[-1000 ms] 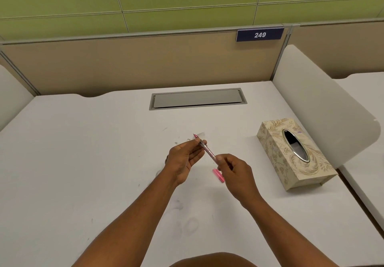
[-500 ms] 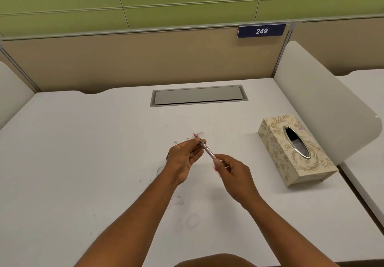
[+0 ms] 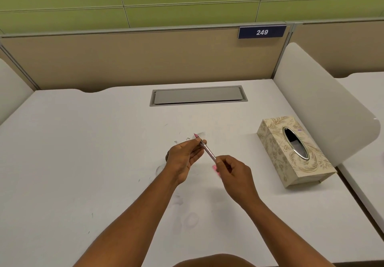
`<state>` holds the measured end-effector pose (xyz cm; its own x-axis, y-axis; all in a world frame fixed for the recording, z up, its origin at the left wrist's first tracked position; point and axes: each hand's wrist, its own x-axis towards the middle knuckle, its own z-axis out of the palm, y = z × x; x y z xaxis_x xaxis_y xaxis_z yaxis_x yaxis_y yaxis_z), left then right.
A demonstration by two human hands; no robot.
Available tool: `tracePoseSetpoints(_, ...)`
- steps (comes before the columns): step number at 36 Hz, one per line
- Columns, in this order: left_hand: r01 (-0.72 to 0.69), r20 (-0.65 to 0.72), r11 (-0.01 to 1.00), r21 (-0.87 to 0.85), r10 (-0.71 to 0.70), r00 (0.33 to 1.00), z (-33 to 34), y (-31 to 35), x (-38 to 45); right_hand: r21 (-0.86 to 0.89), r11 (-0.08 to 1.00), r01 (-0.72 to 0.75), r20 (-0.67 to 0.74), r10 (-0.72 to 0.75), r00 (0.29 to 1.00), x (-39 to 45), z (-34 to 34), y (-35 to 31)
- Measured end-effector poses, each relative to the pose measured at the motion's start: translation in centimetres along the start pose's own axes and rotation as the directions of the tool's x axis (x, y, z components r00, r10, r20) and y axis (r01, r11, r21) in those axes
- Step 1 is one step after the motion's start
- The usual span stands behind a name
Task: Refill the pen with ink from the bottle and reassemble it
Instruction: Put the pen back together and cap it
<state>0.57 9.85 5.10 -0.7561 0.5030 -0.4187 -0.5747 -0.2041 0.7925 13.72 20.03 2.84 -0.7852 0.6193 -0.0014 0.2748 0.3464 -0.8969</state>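
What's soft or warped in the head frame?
Head view: wide-angle bends the partition rail and desk edges; pink piece by the right hand is motion-smeared; pen in the left hand reads fairly sharp; lighting even, shadows faint.

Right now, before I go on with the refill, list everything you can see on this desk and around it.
slim pink pen: one, pink and clear, held above the desk centre between both hands
patterned cardboard tissue box: one, beige, desk's right side
grey metal cable flap: one, set into the desk's back
blue number plate: one, reads 249, on the partition
white desk: one, faintly smudged
ink bottle: none visible
left hand: pinches the pen's front end
right hand: pinches its rear end
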Motion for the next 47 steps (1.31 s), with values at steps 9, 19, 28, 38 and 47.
tracePoseSetpoints(9,0.010,-0.003,1.000,0.026,-0.010,1.000,0.2,-0.5,0.2,-0.021,1.000,-0.002,-0.031,0.001,1.000,0.1,-0.3,-0.3)
tracePoseSetpoints(19,-0.010,-0.006,0.998,0.063,0.010,1.000,0.5,-0.1,0.6,-0.036,0.999,-0.016,-0.032,0.015,0.999,0.5,-0.3,-0.5)
tracePoseSetpoints(28,0.000,0.023,0.999,0.044,-0.001,1.000,1.2,-0.1,0.5,-0.036,0.999,0.023,-0.091,-0.026,0.996,0.7,-0.5,-0.4)
tracePoseSetpoints(38,0.000,0.028,0.999,0.052,-0.002,1.000,1.1,0.1,0.8,0.035,0.999,-0.007,-0.059,0.009,0.998,1.1,0.1,0.0)
tracePoseSetpoints(47,-0.008,0.009,0.999,0.045,0.007,1.000,1.2,0.2,0.9,-0.001,1.000,0.007,-0.070,-0.007,0.998,1.3,0.0,-0.5)
